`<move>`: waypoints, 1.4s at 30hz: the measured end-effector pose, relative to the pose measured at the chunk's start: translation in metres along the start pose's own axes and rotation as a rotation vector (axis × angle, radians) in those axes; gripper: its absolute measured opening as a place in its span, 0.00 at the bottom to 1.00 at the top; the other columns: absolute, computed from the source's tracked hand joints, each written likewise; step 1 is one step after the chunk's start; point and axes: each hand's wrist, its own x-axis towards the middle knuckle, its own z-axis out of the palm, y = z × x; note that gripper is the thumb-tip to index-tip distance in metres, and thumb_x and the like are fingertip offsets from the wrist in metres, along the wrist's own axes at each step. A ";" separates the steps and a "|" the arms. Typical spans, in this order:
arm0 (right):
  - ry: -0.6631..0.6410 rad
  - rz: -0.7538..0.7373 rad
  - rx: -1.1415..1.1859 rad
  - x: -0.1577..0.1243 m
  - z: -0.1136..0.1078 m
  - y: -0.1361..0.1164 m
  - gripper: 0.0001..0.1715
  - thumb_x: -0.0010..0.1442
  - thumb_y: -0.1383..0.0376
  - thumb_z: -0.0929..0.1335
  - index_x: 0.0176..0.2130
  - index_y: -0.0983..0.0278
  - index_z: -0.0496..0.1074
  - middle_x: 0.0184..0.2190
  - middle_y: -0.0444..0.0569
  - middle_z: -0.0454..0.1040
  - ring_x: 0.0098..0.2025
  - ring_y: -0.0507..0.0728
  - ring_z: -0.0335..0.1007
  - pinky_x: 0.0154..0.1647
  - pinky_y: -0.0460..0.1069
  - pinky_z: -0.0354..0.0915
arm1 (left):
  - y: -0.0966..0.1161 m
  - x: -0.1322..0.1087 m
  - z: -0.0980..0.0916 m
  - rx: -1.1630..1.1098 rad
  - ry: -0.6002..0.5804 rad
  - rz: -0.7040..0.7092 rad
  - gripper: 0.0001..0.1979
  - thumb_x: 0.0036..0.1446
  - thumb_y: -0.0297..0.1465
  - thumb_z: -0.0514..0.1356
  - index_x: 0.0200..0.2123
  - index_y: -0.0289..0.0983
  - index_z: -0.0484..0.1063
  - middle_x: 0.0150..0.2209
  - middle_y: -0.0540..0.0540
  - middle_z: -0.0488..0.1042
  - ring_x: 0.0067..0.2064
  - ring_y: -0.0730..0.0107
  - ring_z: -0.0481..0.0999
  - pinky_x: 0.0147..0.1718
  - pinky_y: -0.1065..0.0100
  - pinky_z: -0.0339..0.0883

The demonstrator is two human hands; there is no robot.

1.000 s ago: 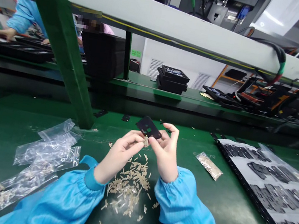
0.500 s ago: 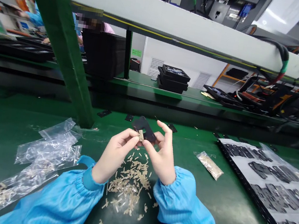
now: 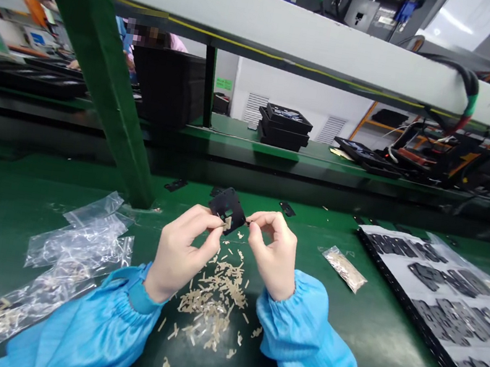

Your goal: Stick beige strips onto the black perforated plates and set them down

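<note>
A thin black plate [image 3: 227, 204] with cut-outs is tilted up above the bench between my two hands. My left hand [image 3: 185, 245] grips its left lower edge between thumb and fingers. A small tan piece [image 3: 227, 223] lies against the plate at the left fingertips. At the plate's right corner, my right hand [image 3: 274, 248] is closed in a pinch. Something small and dark shows at those fingertips; I cannot tell if it is the plate's corner or a separate bit. Below the hands, many tan pieces [image 3: 216, 298] are scattered in a loose pile.
Clear plastic bags [image 3: 74, 249], one with tan pieces, lie on the left. A small packet [image 3: 344, 269] sits to the right, before a tray [image 3: 401, 285] of black parts. A green post [image 3: 110, 92] rises at left; several black parts [image 3: 286, 208] lie farther back.
My right hand has drawn back to the right and its raised index finger has bent into a pinch. The black plate has turned and now shows more of its face.
</note>
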 end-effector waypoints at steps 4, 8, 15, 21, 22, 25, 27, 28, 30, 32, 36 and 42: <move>0.029 -0.038 -0.051 0.000 0.001 0.000 0.06 0.53 0.72 0.63 0.27 0.62 0.62 0.29 0.46 0.71 0.31 0.52 0.69 0.34 0.48 0.67 | 0.001 0.000 0.001 0.013 -0.009 0.030 0.06 0.53 0.24 0.54 0.27 0.38 0.68 0.28 0.49 0.70 0.30 0.71 0.69 0.30 0.70 0.63; 0.042 -0.065 -0.088 0.000 0.000 -0.001 0.06 0.53 0.72 0.63 0.27 0.62 0.62 0.27 0.45 0.71 0.30 0.52 0.68 0.33 0.48 0.66 | 0.004 -0.001 0.001 0.009 -0.007 0.049 0.06 0.52 0.22 0.54 0.28 0.37 0.68 0.28 0.49 0.70 0.30 0.72 0.69 0.30 0.70 0.62; 0.034 -0.087 -0.097 0.000 -0.001 -0.003 0.06 0.53 0.72 0.63 0.26 0.62 0.63 0.26 0.44 0.70 0.30 0.52 0.67 0.32 0.47 0.65 | 0.006 -0.003 -0.002 0.004 -0.003 0.069 0.06 0.53 0.22 0.54 0.28 0.37 0.68 0.28 0.48 0.69 0.30 0.72 0.69 0.30 0.70 0.63; -0.049 -0.058 -0.045 0.002 -0.004 -0.006 0.06 0.54 0.72 0.63 0.26 0.63 0.63 0.27 0.45 0.70 0.30 0.51 0.67 0.32 0.47 0.65 | 0.006 -0.001 -0.004 0.018 0.008 0.101 0.06 0.52 0.22 0.55 0.27 0.36 0.69 0.28 0.48 0.71 0.31 0.72 0.70 0.30 0.71 0.65; -0.061 -0.061 -0.044 0.002 -0.005 -0.006 0.06 0.54 0.72 0.63 0.26 0.63 0.64 0.27 0.45 0.69 0.30 0.51 0.66 0.33 0.47 0.64 | 0.006 0.000 -0.004 0.020 0.016 0.114 0.06 0.52 0.22 0.55 0.27 0.36 0.69 0.28 0.48 0.71 0.31 0.72 0.71 0.30 0.71 0.65; -0.100 -0.049 -0.024 0.002 -0.007 -0.006 0.06 0.54 0.71 0.63 0.26 0.63 0.64 0.28 0.45 0.69 0.31 0.52 0.66 0.33 0.47 0.64 | 0.006 0.001 -0.005 0.032 0.023 0.150 0.06 0.52 0.21 0.55 0.27 0.35 0.69 0.28 0.48 0.71 0.31 0.73 0.71 0.30 0.71 0.66; -0.126 -0.007 0.019 0.003 -0.008 -0.005 0.05 0.54 0.71 0.63 0.27 0.63 0.64 0.28 0.45 0.69 0.31 0.52 0.66 0.34 0.47 0.63 | 0.006 0.002 -0.007 0.040 0.017 0.167 0.06 0.52 0.21 0.55 0.27 0.35 0.69 0.27 0.48 0.71 0.31 0.73 0.71 0.29 0.72 0.66; -0.140 0.023 0.051 0.003 -0.008 -0.005 0.05 0.54 0.70 0.64 0.27 0.63 0.64 0.28 0.45 0.69 0.31 0.52 0.65 0.34 0.47 0.63 | 0.005 0.002 -0.007 0.040 0.015 0.174 0.06 0.52 0.20 0.55 0.27 0.35 0.69 0.27 0.48 0.71 0.30 0.73 0.70 0.29 0.72 0.65; -0.166 0.091 0.125 0.004 -0.009 -0.004 0.05 0.54 0.69 0.64 0.27 0.63 0.64 0.27 0.45 0.68 0.31 0.52 0.64 0.33 0.47 0.62 | 0.005 0.003 -0.008 0.037 0.011 0.188 0.06 0.51 0.20 0.56 0.27 0.34 0.69 0.27 0.48 0.70 0.30 0.74 0.70 0.29 0.72 0.65; -0.187 0.149 0.198 0.006 -0.009 -0.004 0.04 0.54 0.68 0.64 0.27 0.64 0.65 0.27 0.44 0.67 0.30 0.51 0.63 0.32 0.46 0.61 | 0.004 0.003 -0.008 0.030 0.006 0.196 0.06 0.51 0.19 0.56 0.27 0.34 0.69 0.26 0.48 0.70 0.30 0.74 0.70 0.29 0.72 0.65; -0.220 0.232 0.310 0.008 -0.010 -0.006 0.05 0.53 0.68 0.65 0.26 0.64 0.64 0.25 0.43 0.65 0.28 0.50 0.61 0.30 0.46 0.59 | 0.003 0.003 -0.010 0.020 -0.005 0.208 0.06 0.50 0.19 0.56 0.27 0.34 0.69 0.27 0.48 0.70 0.30 0.74 0.70 0.29 0.72 0.65; -0.256 0.270 0.417 0.009 -0.011 -0.006 0.06 0.53 0.67 0.66 0.25 0.64 0.64 0.24 0.42 0.65 0.28 0.49 0.60 0.29 0.45 0.58 | 0.003 0.005 -0.014 0.011 -0.027 0.227 0.06 0.50 0.19 0.56 0.27 0.34 0.69 0.28 0.48 0.70 0.30 0.74 0.70 0.29 0.72 0.65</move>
